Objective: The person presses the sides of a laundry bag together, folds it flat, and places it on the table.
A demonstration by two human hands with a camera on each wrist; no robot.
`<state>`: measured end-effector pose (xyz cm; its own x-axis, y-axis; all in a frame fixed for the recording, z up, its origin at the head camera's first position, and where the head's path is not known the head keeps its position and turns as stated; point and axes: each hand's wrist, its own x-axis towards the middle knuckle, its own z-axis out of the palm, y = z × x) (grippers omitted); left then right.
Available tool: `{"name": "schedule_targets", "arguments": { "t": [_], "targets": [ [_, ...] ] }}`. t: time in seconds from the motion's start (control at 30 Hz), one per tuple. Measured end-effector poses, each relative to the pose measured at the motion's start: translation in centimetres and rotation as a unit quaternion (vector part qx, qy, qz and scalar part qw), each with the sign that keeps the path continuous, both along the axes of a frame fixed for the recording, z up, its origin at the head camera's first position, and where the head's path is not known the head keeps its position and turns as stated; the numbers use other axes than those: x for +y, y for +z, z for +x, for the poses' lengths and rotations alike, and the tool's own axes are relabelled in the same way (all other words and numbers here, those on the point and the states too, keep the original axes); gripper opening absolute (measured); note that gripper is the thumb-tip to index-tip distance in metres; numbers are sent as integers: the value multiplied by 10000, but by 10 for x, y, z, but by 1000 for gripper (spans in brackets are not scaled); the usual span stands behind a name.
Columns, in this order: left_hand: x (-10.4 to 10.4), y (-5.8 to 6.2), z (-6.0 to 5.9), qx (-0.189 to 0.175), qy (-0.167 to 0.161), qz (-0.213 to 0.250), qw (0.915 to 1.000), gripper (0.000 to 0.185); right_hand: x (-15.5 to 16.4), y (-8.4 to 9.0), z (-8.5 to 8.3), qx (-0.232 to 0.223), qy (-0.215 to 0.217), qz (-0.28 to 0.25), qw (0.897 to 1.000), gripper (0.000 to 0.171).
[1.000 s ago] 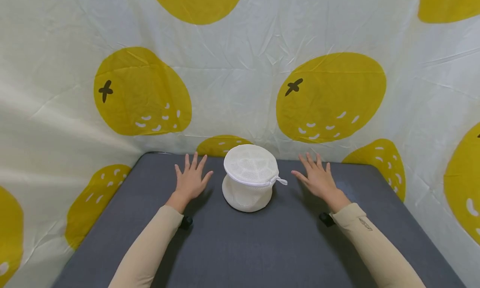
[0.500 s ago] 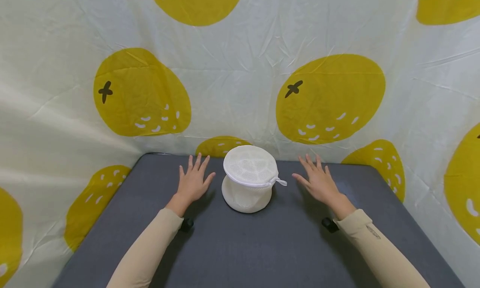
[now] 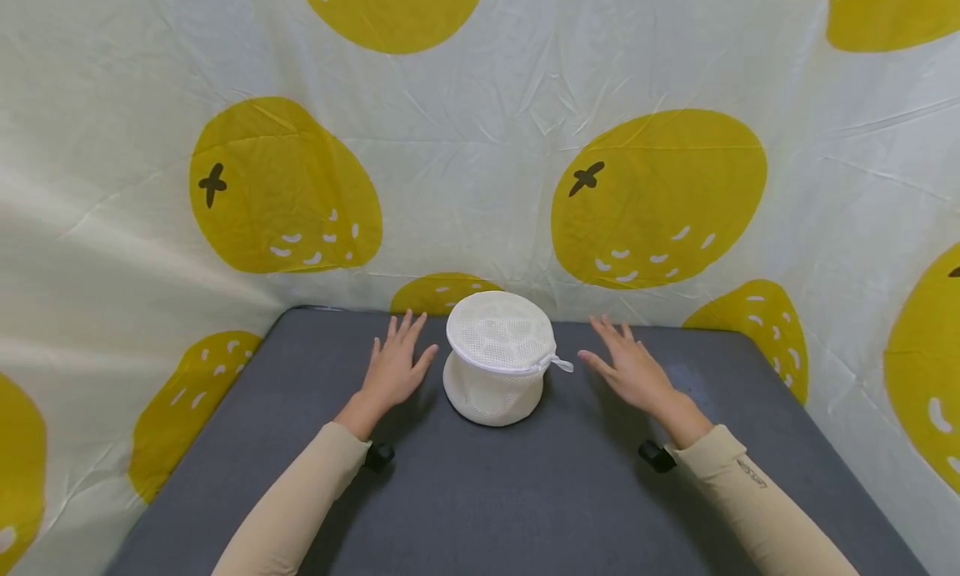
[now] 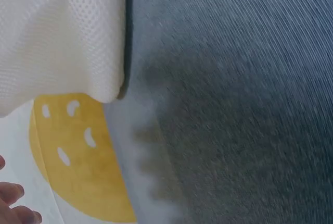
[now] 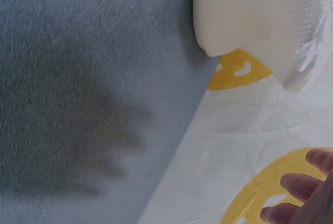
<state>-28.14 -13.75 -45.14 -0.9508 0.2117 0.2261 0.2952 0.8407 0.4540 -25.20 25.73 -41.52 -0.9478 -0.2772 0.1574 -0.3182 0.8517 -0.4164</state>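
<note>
Both left hand and right hand, in the head view, hover spread either side of a white mesh bag on the gray surface, apart from it. Left wrist view: bag upper left, fingertips below. Right wrist view: bag upper right, fingertips below.

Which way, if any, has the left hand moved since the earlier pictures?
Yes: the left hand has shifted rightward in the head view, closer to the stationary white mesh bag.
</note>
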Motion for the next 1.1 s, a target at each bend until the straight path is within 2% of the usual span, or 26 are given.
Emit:
{"name": "schedule_targets", "arguments": {
  "t": [0.37,0.47,0.6,0.73,0.83,0.97,1.1],
  "targets": [
    [6,4,2,-45,-325,758,9966,66,-11,3,5,-403,55,-581,9975,71],
    [7,6,2,-276,-381,1249,9910,65,-14,4,5,-483,81,-688,9964,72],
    [10,10,2,-672,-262,1924,9787,64,-18,3,5,-625,170,-942,9934,70],
    [13,13,3,-924,-185,2482,9641,62,-23,0,4,-724,210,-1249,9893,67],
    [16,14,5,-1128,-232,2969,9479,60,-26,-2,4,-832,239,-1556,9840,66],
    [21,15,5,-1477,-278,3728,9157,58,-30,-5,2,-947,244,-1921,9765,63],
    [27,18,2,-1631,-284,4381,8836,56,-34,-5,-3,-1162,158,-2443,9626,59]
  ]
}}
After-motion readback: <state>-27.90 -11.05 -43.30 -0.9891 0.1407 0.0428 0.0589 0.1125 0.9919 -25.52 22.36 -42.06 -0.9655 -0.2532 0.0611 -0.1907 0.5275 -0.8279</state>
